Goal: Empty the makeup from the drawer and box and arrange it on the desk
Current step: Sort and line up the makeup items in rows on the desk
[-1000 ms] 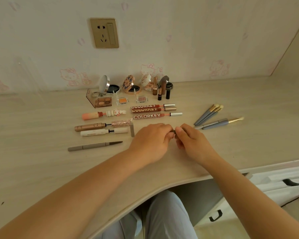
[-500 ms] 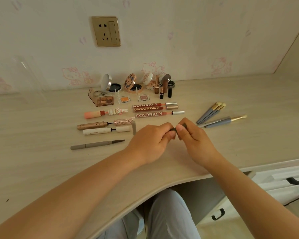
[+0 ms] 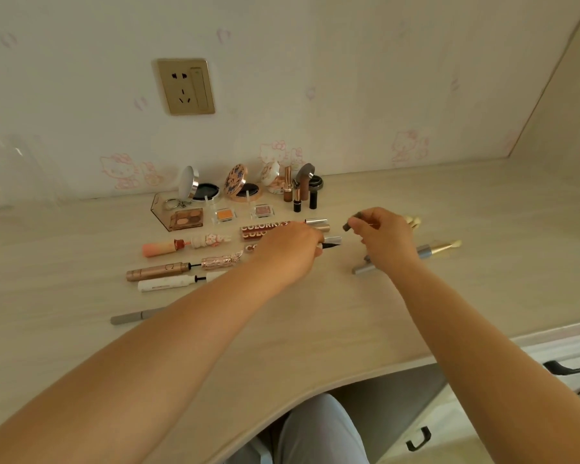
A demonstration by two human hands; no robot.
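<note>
Eyeliner pen [image 3: 330,243], slim, dark-tipped and uncapped, pinched in the left hand [image 3: 290,251]; its grey-brown cap [image 3: 352,221] pinched in the right hand [image 3: 384,237], apart, above the worktop [image 3: 282,329].

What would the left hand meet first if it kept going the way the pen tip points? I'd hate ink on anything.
Probably the silver cap of the nearest COLORKEY tube: the pen tip held by the left hand sits right beside it, though depth is unclear.

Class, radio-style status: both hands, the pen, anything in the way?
Left hand grips dark-tipped liner pen. Right hand pinches its dark grey cap, held apart. COLORKEY tubes partly under left hand; grey-handled brushes beside right.
</note>
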